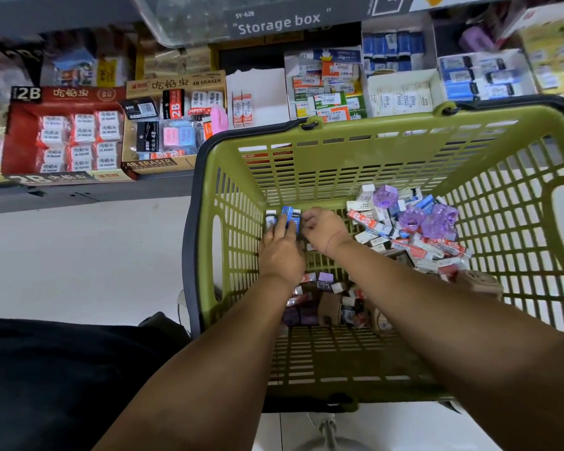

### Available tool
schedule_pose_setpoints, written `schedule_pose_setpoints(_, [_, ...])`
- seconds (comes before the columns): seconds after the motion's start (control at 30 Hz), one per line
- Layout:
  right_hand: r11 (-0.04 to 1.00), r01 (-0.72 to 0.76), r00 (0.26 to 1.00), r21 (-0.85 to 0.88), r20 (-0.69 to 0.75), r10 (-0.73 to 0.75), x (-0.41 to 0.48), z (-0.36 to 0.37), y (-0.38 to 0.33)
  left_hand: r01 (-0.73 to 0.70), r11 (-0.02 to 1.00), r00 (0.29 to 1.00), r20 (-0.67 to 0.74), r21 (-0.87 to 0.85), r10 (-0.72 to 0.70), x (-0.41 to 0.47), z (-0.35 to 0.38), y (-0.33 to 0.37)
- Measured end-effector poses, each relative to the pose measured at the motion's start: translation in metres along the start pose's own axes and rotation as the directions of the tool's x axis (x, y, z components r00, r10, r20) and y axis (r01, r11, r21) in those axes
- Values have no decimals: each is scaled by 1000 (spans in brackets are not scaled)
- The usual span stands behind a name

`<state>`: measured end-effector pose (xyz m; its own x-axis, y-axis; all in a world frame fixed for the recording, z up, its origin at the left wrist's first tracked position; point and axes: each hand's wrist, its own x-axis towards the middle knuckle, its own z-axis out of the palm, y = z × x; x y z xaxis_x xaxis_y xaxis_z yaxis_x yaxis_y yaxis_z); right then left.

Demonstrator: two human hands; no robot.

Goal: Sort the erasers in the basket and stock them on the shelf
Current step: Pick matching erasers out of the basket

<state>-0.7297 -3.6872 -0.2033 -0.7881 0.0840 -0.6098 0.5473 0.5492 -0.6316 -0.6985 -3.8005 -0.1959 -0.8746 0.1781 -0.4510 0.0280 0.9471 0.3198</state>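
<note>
A green plastic basket (339, 131) stands in front of me with loose erasers piled at its right side (414, 229) and near its front (326, 301). Both my hands are inside it at the far left. My left hand (280, 252) grips a small stack of blue-and-white sleeved erasers (288, 216) against the basket wall. My right hand (323, 229) sits just to the right of that stack with its fingers curled at the erasers' edge; what it pinches is hidden. The shelf (79, 193) behind holds open eraser boxes.
On the shelf stand a red 2B box (66, 131), a 4B ERASER box (173, 125), a white box with two erasers (258, 99), a mixed box (326, 89) and a blue-eraser box (479, 76). Purple clear items (433, 219) lie on the pile. White floor lies to the left.
</note>
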Motion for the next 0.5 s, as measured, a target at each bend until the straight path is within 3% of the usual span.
schedule_pose_setpoints(0.2, [986,73,996,-148,-30,-79,-7,-14,13,-33,996,999,-16,83,35,-5,5,1])
schedule_pose_setpoints(0.33, [944,165,986,-287,48,-158,-5,-8,4,-2,999,1000,-31,-40,1,1,0,3])
schedule_pose_setpoints(0.5, [935,112,993,-337,6,-117,0,3,0,47,985,999,-13,-167,-50,6,-4,3])
